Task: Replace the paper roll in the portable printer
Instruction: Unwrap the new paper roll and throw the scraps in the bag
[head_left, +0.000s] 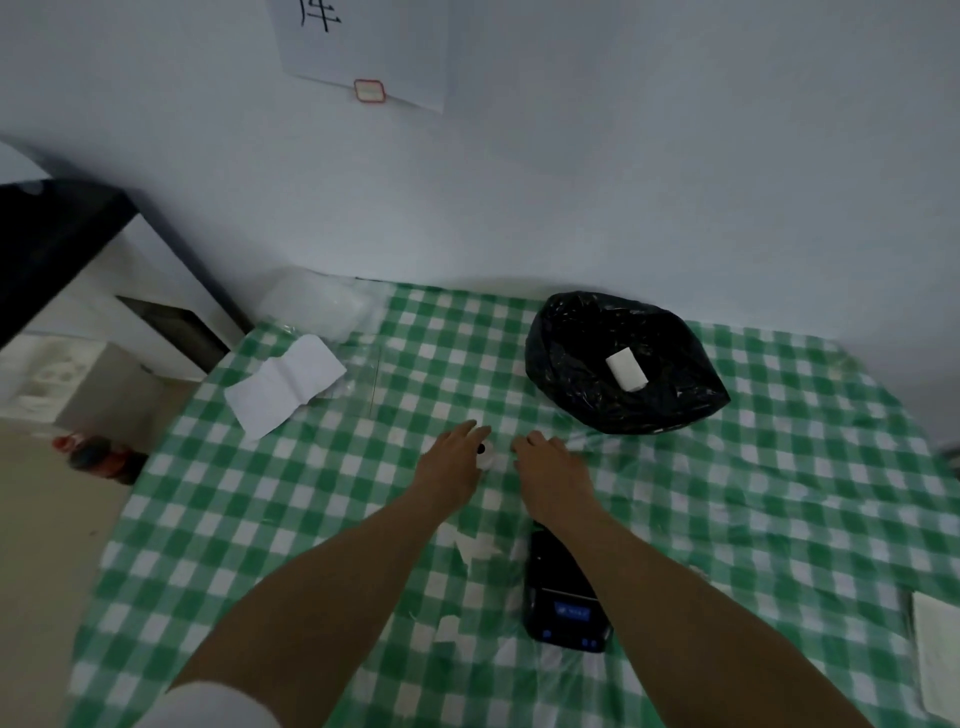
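Observation:
A small white paper roll (488, 459) with a dark core lies on the green checked tablecloth between my two hands. My left hand (451, 462) rests just left of it, fingers stretched out and touching or nearly touching it. My right hand (551, 468) lies palm down just right of it, fingers loosely curled. The black portable printer (563, 603) with a blue lit display sits nearer to me, partly under my right forearm. A white strip of paper (475, 552) lies left of the printer.
A black plastic bag (623, 364) with a white roll (627, 369) on it stands at the back right. A creased white sheet (285, 383) and clear plastic (317, 306) lie back left. White paper (935, 649) sits at the right table edge. Bottles (101, 457) lie on the floor left.

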